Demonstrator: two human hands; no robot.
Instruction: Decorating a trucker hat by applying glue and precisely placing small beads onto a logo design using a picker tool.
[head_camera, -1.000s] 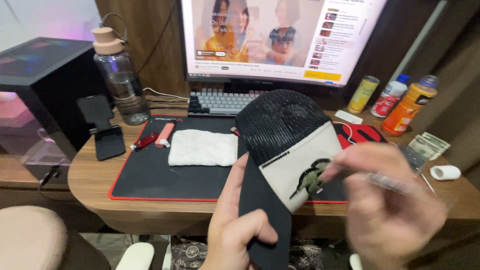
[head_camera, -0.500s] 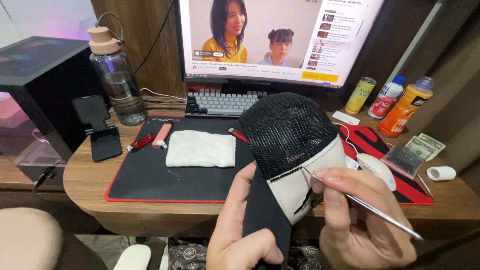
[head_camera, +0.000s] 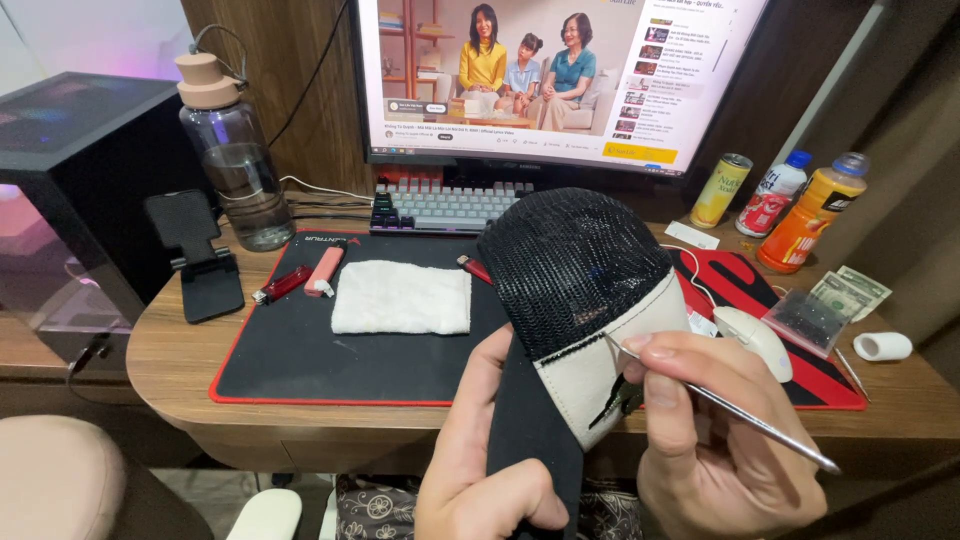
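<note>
Above the desk (head_camera: 180, 365) edge, left hand (head_camera: 480, 470) grips the black brim of a mesh cap (head_camera: 570, 270), held upright. Right hand (head_camera: 720, 440) fingers pinch a thin metal tool (head_camera: 740, 415), tip at the white front panel; detail work there seems underway, needing steady tip placement.

Two bare hands visible at bottom of frame, no gloves, no rings, no watch seen.

Left hand (head_camera: 480, 470) at lower centre: thumb and curled fingers shown, short plain nails, no polish. Wrist cut by bottom edge, no sleeve visible.

Right hand (head_camera: 715, 440) at lower right: broad back of hand, knuckles folded, thumb nail short and plain. Wrist also leaves frame, no cuff, no bracelet.

Rest of body not in view; clothing cannot be told.
</note>
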